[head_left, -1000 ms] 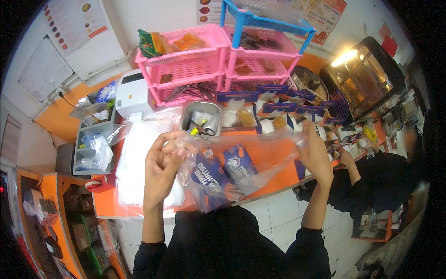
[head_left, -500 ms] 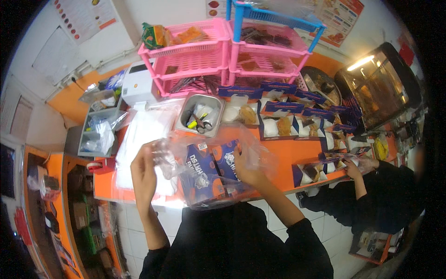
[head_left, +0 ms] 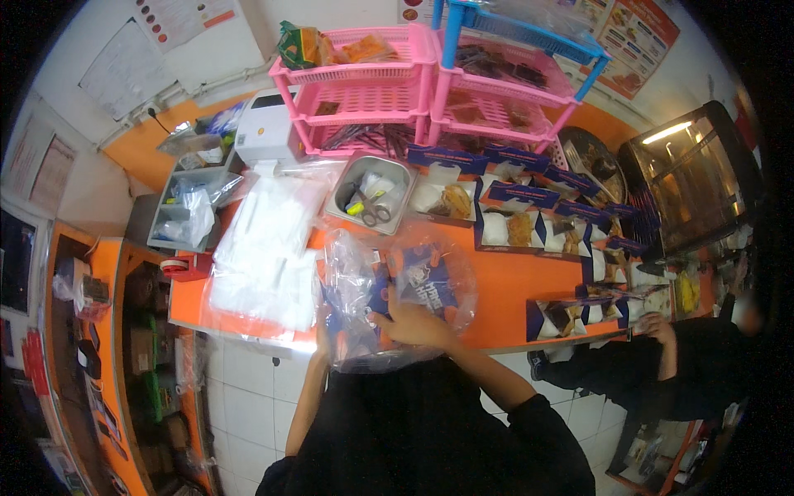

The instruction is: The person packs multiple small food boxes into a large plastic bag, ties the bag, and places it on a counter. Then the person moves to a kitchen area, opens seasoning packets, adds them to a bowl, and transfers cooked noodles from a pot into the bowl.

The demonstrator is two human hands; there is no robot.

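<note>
A clear plastic bag [head_left: 356, 273] with two blue printed boxes [head_left: 426, 281] inside rests at the near edge of the orange counter [head_left: 504, 289], against my body. My right hand [head_left: 413, 324] lies on the bag's lower middle, fingers closed over the plastic and the boxes. My left hand [head_left: 321, 337] is mostly hidden under the bag's left side and grips it from below; only the forearm shows clearly.
A pile of clear bags [head_left: 265, 248] lies to the left. Behind stand a metal tray with scissors [head_left: 372, 197], open food boxes [head_left: 517, 225], pink racks [head_left: 372, 91], a white printer [head_left: 265, 136] and a heated display case [head_left: 695, 190]. Another person's hand [head_left: 657, 326] works at the right.
The bag was held spread wide in the air; it has come down and closer to my body. My right hand moved left onto its middle, my left hand went under it.
</note>
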